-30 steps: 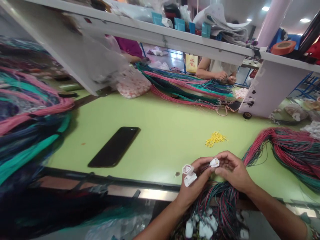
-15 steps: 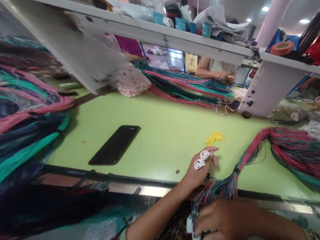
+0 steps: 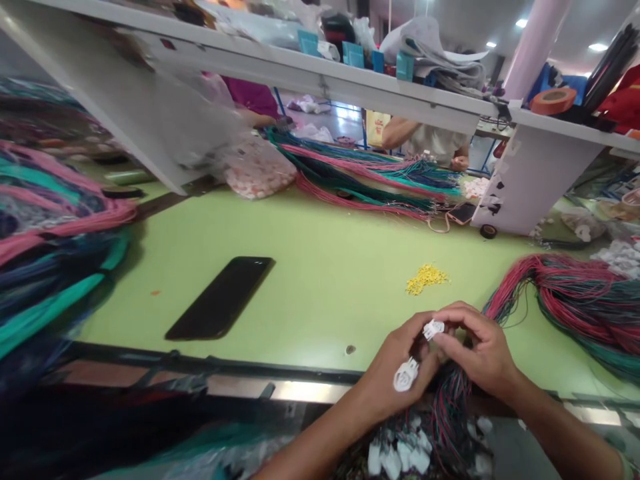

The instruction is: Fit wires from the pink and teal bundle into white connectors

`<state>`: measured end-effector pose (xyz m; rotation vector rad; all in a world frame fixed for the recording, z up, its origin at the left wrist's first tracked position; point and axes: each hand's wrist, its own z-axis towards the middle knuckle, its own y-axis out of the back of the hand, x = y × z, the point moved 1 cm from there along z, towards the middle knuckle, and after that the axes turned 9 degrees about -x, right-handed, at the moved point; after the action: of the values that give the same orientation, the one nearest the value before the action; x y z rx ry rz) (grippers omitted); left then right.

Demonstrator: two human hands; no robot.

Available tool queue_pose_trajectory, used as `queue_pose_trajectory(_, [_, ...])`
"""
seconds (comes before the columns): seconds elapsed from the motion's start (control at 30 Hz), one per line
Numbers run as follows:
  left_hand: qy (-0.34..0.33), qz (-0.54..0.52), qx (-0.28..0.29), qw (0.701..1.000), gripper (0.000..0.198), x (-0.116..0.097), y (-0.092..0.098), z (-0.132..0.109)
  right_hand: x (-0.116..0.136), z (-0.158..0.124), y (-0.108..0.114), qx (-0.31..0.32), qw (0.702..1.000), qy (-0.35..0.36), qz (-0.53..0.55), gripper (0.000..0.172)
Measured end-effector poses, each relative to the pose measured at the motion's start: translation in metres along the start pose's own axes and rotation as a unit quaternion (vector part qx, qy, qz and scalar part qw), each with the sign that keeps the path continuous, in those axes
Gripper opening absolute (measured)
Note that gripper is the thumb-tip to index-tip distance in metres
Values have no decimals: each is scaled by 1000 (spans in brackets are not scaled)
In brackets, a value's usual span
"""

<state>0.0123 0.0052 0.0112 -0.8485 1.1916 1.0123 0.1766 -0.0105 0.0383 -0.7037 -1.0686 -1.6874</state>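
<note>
My left hand (image 3: 395, 363) is closed, with one white plastic connector (image 3: 405, 375) lodged at the base of its fingers. A second white connector (image 3: 433, 329) sits between the fingertips of both hands. My right hand (image 3: 483, 347) is curled around from the other side, its thumb and forefinger against that piece. A bundle of red, green and dark wires (image 3: 453, 393) runs beneath the hands and over the table edge. White connectors (image 3: 400, 457) hang at its lower end. Just beyond the hands lies a small heap of tiny yellow pieces (image 3: 427, 279).
A black phone (image 3: 220, 298) lies on the green table (image 3: 300, 267). Wire bundles rest at the left (image 3: 60, 220) and right (image 3: 590, 300). A bag of pale parts (image 3: 260, 175) and more wires stand under the white shelf (image 3: 350, 80). Another person's arm (image 3: 400, 132) shows behind.
My right hand has risen from the hanging connectors to meet my left hand. One white connector has shifted to the fingertips. The view has moved slightly.
</note>
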Motion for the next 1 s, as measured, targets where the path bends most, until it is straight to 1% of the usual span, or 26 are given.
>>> queue_pose_trajectory(0.07, [70,-104,31,992,36,0,5,-3,-8,-6,7,24,1000,7,15,23])
queue_pose_trajectory(0.13, [147,-180,50,971,33,2,8,-4,-14,-10,14,50,998,15,27,23])
queue_pose_trajectory(0.2, [194,-198,56,959,30,4,9,-3,-21,-8,20,84,996,9,39,22])
queue_pose_trajectory(0.23, [203,-195,52,958,29,5,9,-2,-26,-5,23,95,994,-5,45,22])
queue_pose_trajectory(0.3, [206,-189,24,960,28,6,7,1,-40,6,30,90,994,-53,24,21])
queue_pose_trajectory(0.33, [204,-189,3,961,27,7,6,2,-50,14,34,73,994,-77,-16,19])
queue_pose_trajectory(0.37, [203,-190,-21,960,27,8,5,2,-60,22,38,53,991,-96,-80,16])
queue_pose_trajectory(0.43, [200,-189,-56,960,28,10,4,3,-80,38,44,41,967,-105,-227,10])
queue_pose_trajectory(0.5, [200,-184,-73,960,29,13,4,4,-97,50,46,46,948,-105,-296,8])
queue_pose_trajectory(0.6, [206,-177,-82,959,32,16,5,5,-110,60,41,49,937,-110,-329,5])
queue_pose_trajectory(0.8, [213,-166,-91,959,36,16,3,5,-109,69,28,45,917,-110,-380,15])
queue_pose_trajectory(0.9, [214,-161,-94,959,36,17,2,6,-110,71,26,54,919,-95,-379,10])
queue_pose_trajectory(1.0, [211,-157,-99,960,35,18,3,6,-110,67,27,72,927,-70,-362,11])
